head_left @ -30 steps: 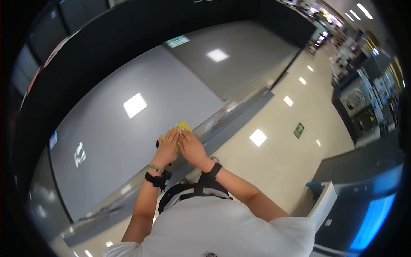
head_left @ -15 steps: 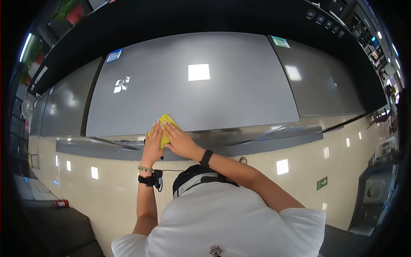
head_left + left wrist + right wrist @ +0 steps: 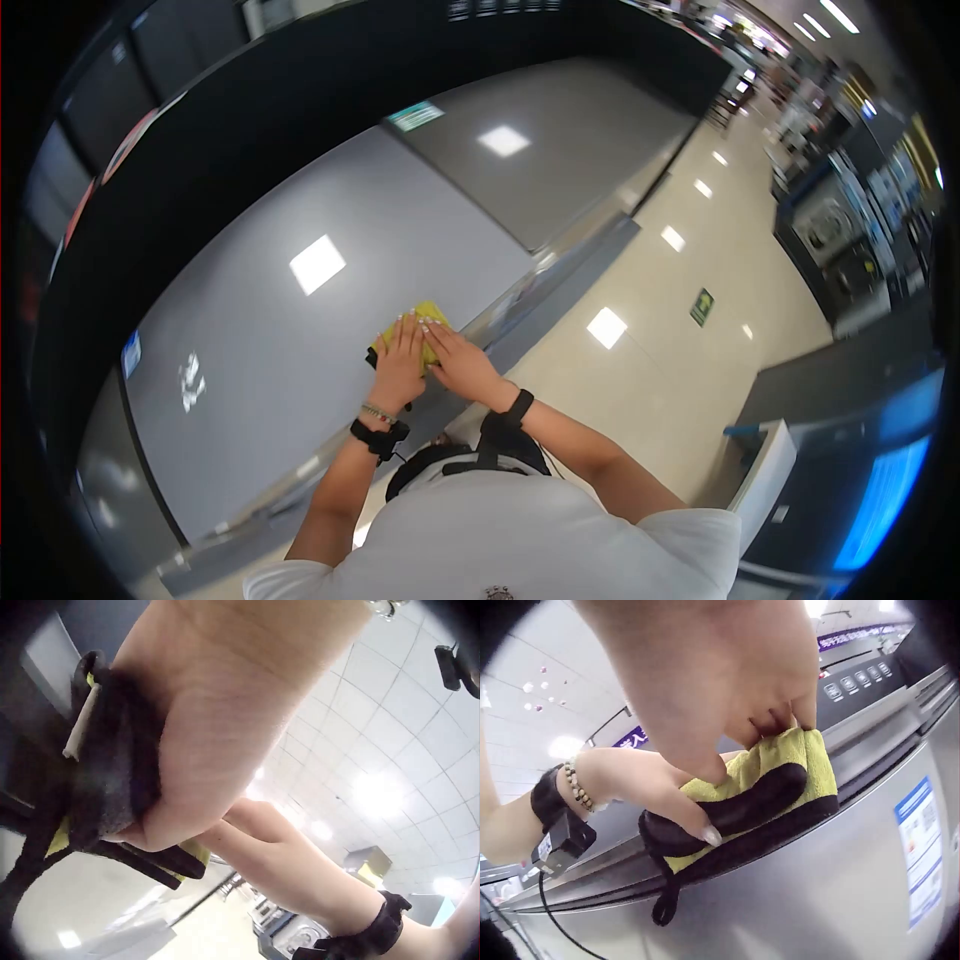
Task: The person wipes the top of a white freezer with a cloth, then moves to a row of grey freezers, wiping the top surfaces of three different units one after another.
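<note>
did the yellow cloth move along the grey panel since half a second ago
Yes. The yellow cloth has slid away from the white logo toward the seam with the next panel.

It was the sales floor of an appliance shop. Tall grey refrigerators (image 3: 330,300) stood side by side in a row, each bearing a printed label sticker (image 3: 415,116). A line of front-loading washing machines (image 3: 835,240) faced them across a wide aisle of glossy pale floor tiles (image 3: 650,400). The tiles carried a green arrow sign (image 3: 699,305) and mirrored square ceiling lights.
</note>
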